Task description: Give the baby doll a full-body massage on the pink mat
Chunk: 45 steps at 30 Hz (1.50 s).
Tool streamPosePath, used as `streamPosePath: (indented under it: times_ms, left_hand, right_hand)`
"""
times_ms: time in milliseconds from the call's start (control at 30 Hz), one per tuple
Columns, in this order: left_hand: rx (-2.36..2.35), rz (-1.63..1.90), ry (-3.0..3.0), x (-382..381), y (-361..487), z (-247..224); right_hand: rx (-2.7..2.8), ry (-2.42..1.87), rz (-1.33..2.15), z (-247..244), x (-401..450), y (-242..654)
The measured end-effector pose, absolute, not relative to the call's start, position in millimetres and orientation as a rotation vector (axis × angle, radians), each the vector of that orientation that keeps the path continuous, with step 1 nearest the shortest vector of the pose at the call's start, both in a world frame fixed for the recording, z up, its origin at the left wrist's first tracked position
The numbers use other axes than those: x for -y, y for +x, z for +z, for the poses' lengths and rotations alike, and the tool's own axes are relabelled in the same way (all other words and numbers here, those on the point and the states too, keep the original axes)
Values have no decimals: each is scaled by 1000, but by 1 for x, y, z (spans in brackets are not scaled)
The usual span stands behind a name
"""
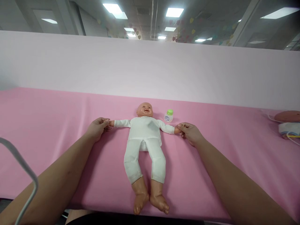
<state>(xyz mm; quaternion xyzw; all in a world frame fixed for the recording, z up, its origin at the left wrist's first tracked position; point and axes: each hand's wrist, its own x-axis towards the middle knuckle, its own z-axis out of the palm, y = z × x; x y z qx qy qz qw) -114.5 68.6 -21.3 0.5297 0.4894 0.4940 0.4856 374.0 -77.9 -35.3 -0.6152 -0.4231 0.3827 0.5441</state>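
A baby doll [144, 132] with a cloth torso lies on its back on the pink table cover [201, 175], head toward the wall and bare feet toward me. Its arms are stretched out to both sides. My left hand [97, 128] pinches the doll's hand at the left, fingers closed around it. At the other side my right hand [189, 132] grips the doll's other hand between thumb and fingers. Close to the doll's head, on the right, stands a small clear bottle [168, 117] with a green cap.
A white wall panel [150, 68] rises behind the table, with glass above it. At the far right edge lie a brown rounded object [287, 116] and a white cloth-like item [289, 128] with cords. A grey cable [25, 167] curves across the lower left.
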Motion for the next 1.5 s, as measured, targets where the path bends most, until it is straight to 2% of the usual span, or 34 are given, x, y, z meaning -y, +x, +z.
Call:
streamPosePath:
  times_ms: [167, 467, 1033, 1367, 1500]
  left_hand:
    - [-1208, 1222, 1290, -71, -116, -24]
    - [-1140, 1224, 1180, -74, -118, -25]
    - [-1221, 1208, 1275, -72, -116, -23]
    - [-1108, 1220, 1203, -76, -121, -29]
    - [-1108, 1183, 1251, -75, -122, -28]
  right_hand:
    - [948, -1520, 853, -38, 74, 376]
    - [992, -1338, 1106, -37, 79, 384]
    - [930, -1549, 832, -44, 70, 380]
    - [892, -1307, 1120, -36, 81, 383]
    - [941, -1287, 1131, -36, 81, 385]
